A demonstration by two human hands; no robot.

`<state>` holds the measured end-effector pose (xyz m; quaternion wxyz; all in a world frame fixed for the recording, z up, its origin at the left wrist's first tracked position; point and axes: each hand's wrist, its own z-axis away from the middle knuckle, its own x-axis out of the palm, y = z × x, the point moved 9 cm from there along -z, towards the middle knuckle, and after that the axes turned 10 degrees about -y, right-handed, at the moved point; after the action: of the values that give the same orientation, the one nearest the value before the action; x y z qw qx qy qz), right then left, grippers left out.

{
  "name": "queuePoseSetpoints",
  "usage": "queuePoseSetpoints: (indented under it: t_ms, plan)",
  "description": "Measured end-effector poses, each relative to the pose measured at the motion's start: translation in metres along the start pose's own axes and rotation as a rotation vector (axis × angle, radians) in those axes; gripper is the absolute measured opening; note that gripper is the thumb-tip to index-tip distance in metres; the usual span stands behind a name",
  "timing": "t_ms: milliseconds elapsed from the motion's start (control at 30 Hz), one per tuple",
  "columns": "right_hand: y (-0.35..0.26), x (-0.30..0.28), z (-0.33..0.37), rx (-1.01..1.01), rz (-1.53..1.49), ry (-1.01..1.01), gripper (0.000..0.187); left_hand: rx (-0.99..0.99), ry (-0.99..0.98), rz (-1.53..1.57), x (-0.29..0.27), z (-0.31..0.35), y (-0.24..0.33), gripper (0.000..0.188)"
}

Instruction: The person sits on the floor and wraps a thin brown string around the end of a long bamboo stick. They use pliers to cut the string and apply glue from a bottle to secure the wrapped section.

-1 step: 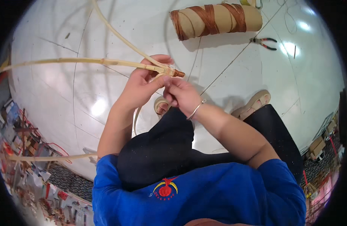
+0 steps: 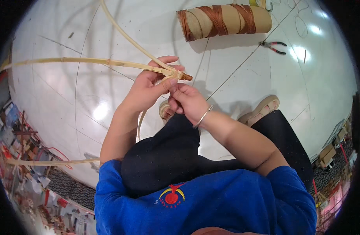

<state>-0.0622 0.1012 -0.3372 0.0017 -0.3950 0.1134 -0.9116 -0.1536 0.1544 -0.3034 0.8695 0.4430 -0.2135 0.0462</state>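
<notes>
Split bamboo strips come together at a joint whose tip is bound with brown wire or cord. My left hand is closed around the strips just behind that bound tip, thumb on the near side and fingers beyond. Close against the left thumb, my right hand is curled in a pinch below the tip. Whatever sits between its fingertips is too small or hidden to make out. One pale strip runs up and away from the joint; another curves down by my left forearm.
A tan cylinder wrapped in brown wire lies at the far right, with rolls of tape behind it. Pliers with dark and red handles rest on the white tiled floor. Clutter lines the left edge; a cardboard box stands right.
The fingers of my left hand are spread slightly more behind the joint. Otherwise both hands and the bamboo stay nearly in place.
</notes>
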Motion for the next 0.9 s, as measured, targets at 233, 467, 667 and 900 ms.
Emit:
queuePoseSetpoints:
  t_ms: [233, 467, 667, 900]
  plan:
    - [-0.059, 0.006, 0.055, -0.420, 1.042, 0.101, 0.015, 0.001, -0.129, 0.152, 0.008, 0.009, -0.002, 0.036]
    - [-0.136, 0.069, 0.081, -0.861, 1.811, 0.207, 0.028, 0.025, -0.115, 0.199, 0.012, 0.015, -0.003, 0.034]
    - [-0.135, 0.074, 0.053, -0.834, 1.886, 0.055, 0.034, 0.042, -0.136, 0.185, 0.012, 0.012, -0.001, 0.026]
    - [-0.133, 0.076, 0.051, -0.916, 1.963, 0.058, 0.036, 0.073, -0.140, 0.201, 0.011, 0.010, -0.007, 0.027]
